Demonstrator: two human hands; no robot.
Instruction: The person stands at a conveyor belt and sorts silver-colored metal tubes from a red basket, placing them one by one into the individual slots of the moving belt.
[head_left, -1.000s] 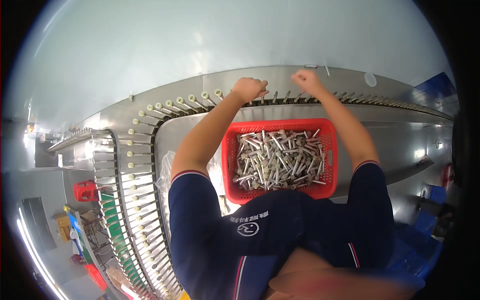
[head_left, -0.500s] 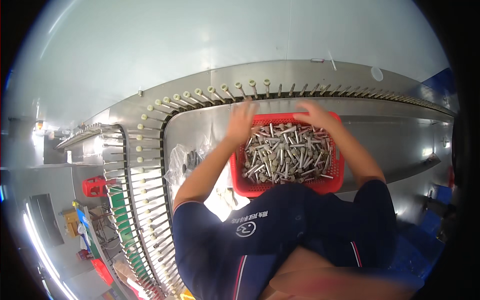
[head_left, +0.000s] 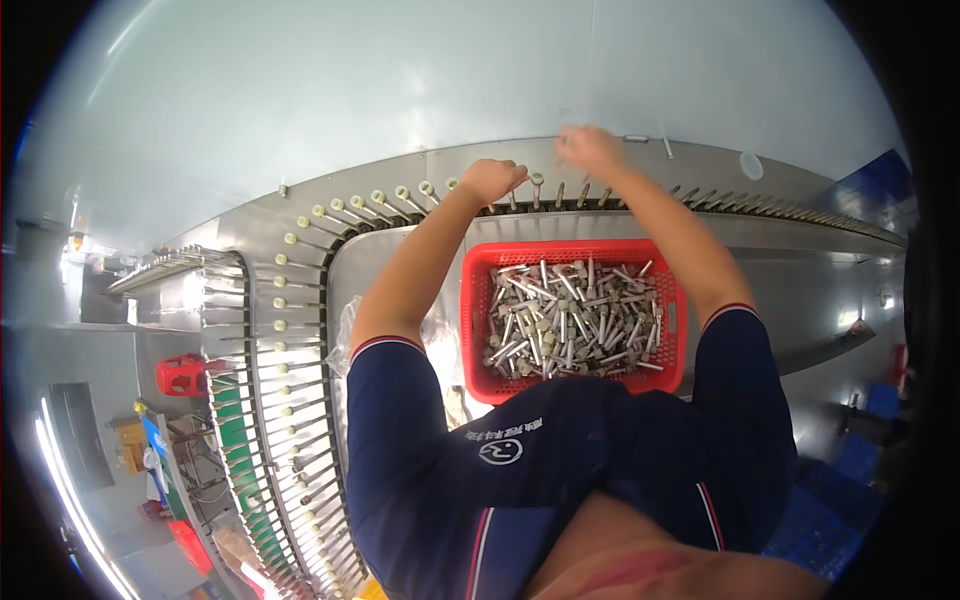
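- Above the red plastic crate [head_left: 478,330] of grey metal pins [head_left: 570,320]: 2 hands up at the curved steel rack of pegs [head_left: 330,212].
- Left hand [head_left: 492,180]: curled, seemingly pinching 1 peg.
- Right hand [head_left: 590,150]: blurred, finger state unclear.

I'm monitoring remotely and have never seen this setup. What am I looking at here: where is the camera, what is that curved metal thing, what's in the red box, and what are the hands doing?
The camera sits on the worker's head and looks down through a fisheye lens, so straight edges bend. The two bare arms coming up from the bottom are the worker's own.

The curved metal band is a conveyor track carrying a row of upright pegs. In front of the worker stands a red plastic crate full of loose small metal rod-shaped parts.

Both hands are up at the pegs: the left hand is curled at one, and the right hand is blurred, so I cannot tell whether either holds a part.
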